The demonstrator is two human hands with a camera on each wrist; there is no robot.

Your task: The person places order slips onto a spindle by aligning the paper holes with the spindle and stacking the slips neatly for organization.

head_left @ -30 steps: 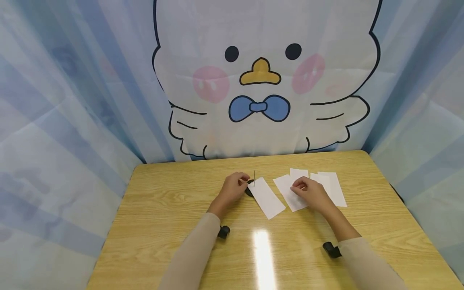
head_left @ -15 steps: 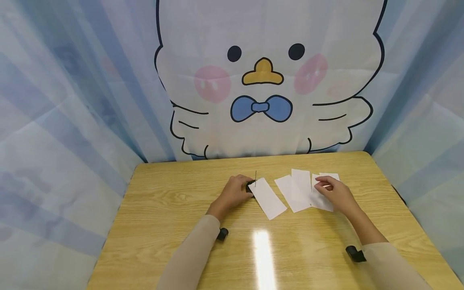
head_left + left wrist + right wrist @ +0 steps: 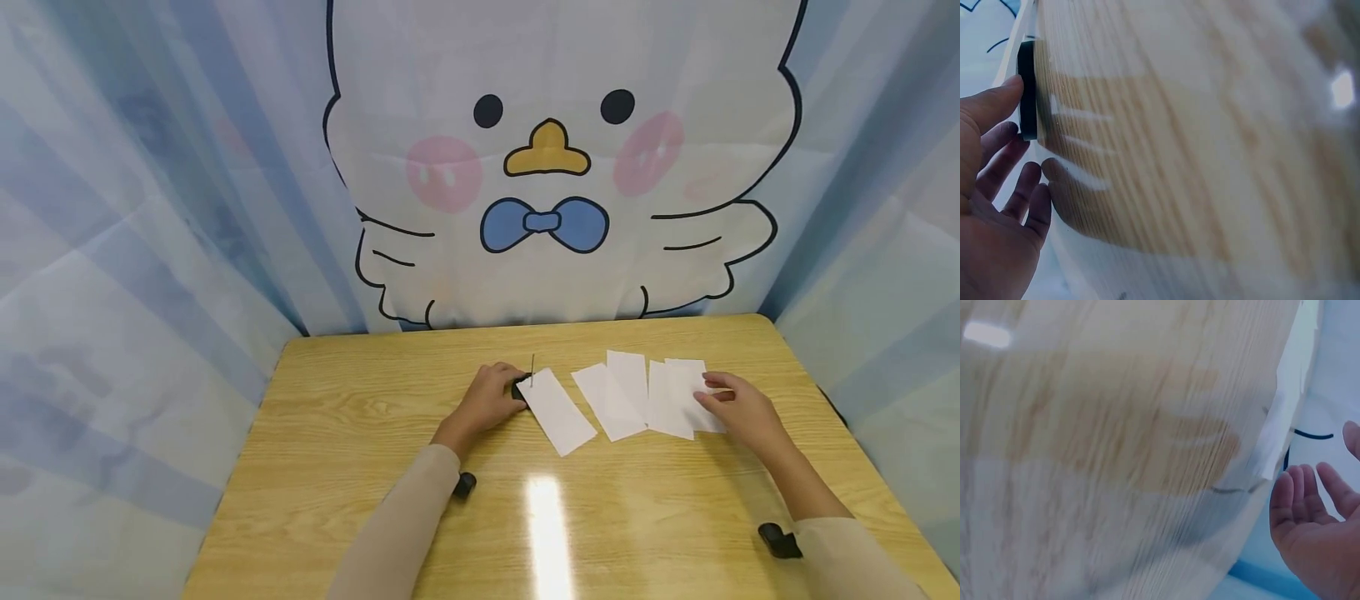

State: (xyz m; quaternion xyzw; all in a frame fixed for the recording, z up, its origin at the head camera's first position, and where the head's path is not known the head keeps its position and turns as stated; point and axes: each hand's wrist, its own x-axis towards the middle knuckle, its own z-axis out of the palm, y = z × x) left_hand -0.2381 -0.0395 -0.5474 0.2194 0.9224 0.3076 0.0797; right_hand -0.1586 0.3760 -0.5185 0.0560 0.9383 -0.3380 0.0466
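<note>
My left hand (image 3: 483, 402) holds the edge of a small black base (image 3: 517, 388) with a thin upright spike (image 3: 532, 367). In the left wrist view the thumb and fingertips of that hand (image 3: 1000, 206) grip the dark base (image 3: 1027, 94). One white paper slip (image 3: 558, 414) lies slanted, its upper corner at the spike; whether it is pierced I cannot tell. My right hand (image 3: 748, 417) is at the right edge of the rightmost slip (image 3: 685, 387), fingers loosely bent. The right wrist view shows that hand (image 3: 1316, 528) holding nothing, near white paper (image 3: 1272, 434).
Several white slips (image 3: 628, 385) lie side by side, partly overlapping, on the wooden table (image 3: 360, 417). A curtain (image 3: 420, 275) with a cartoon figure hangs behind the table. Black wrist devices (image 3: 780, 542) sit at both sleeves.
My right hand has moved rightward over the slips to their right end. The overlapping slips show more fully. My left hand has closed around the black base.
</note>
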